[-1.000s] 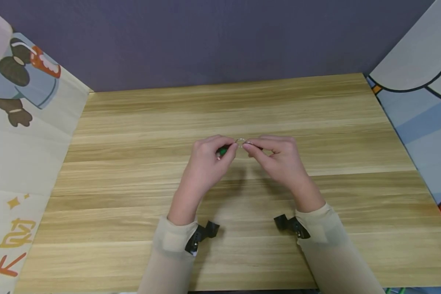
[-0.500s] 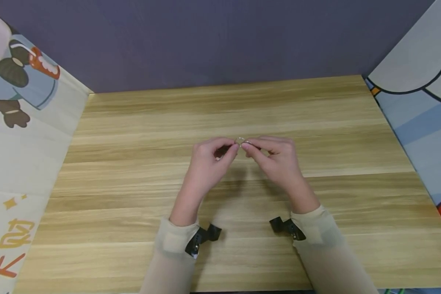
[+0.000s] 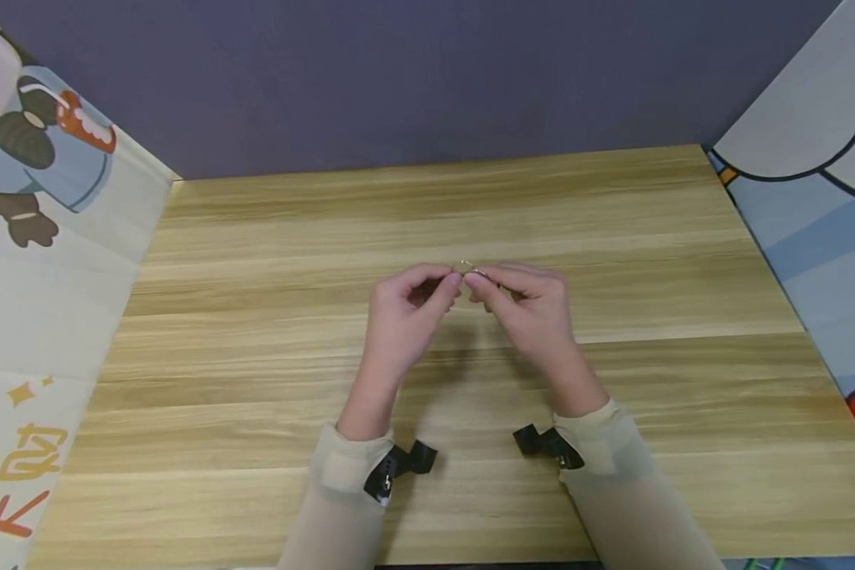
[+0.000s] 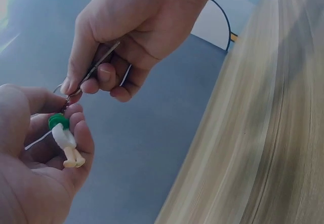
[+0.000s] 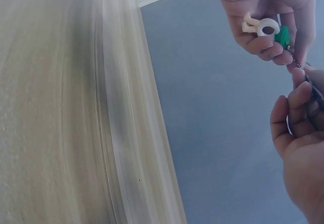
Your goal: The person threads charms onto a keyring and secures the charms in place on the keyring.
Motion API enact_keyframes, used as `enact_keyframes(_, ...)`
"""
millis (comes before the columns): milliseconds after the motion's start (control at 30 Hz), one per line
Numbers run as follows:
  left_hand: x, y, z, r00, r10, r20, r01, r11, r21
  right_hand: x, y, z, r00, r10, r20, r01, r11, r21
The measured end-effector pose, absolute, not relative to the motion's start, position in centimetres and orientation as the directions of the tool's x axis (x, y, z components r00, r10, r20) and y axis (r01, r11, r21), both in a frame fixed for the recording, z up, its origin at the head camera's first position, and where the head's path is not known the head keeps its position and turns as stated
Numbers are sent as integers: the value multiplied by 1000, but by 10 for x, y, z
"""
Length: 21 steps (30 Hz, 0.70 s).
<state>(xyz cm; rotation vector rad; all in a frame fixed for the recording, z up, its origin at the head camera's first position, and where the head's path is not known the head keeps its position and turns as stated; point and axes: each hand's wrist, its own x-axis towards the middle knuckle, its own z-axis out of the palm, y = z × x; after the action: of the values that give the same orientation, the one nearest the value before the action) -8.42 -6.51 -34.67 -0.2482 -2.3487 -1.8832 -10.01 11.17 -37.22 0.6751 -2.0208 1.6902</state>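
Observation:
Over the middle of the table, my left hand (image 3: 402,317) and right hand (image 3: 534,313) meet at their fingertips around a small metal key ring (image 3: 466,262). The left thumb and index finger pinch the keychain by its ring and short chain. Its charm, a little figure (image 4: 64,135) in green and white with beige legs, hangs against the left fingers in the left wrist view. My right thumb and index finger pinch a thin flat metal piece (image 4: 104,59), seen edge-on, right at the ring. I cannot tell whether it is a key.
Light wood-grain table (image 3: 256,380) lies under both hands. A plain dark purple-grey panel (image 3: 427,79) stands along the back edge. Printed cartoon panels (image 3: 57,301) flank the left and right sides. Each sleeve cuff carries a black wrist mount (image 3: 399,467).
Both wrists have drawn slightly closer together. The green of the charm, visible in my left palm a second ago, is now hidden in the head view. The ring sticks up more above the fingertips.

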Motion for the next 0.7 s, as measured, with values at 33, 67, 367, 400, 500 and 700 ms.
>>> enact_keyframes(33,-84,-65,-347,-976,44,213,217,220,951,-100,111,-373,-791,-102,603,-612,139,-779)
enact_keyframes(67,-84,-65,-347,-973,38,230,232,226,946,-100,111,-373,-787,-107,607,-616,136,-776)
enact_keyframes(367,-84,-69,-350,-945,40,324,326,139,935,-96,109,-369,-863,-99,495,-499,19,-866)
enact_keyframes(400,-84,-70,-350,-946,42,322,324,121,938,-95,109,-369,-873,-100,478,-481,5,-877)
enact_keyframes(500,-84,-71,-350,-946,51,321,325,108,940,-94,109,-366,-884,-108,455,-459,11,-888)
enact_keyframes(700,-84,-73,-349,-922,89,377,388,194,901,-93,111,-362,-895,-121,430,-438,51,-897)
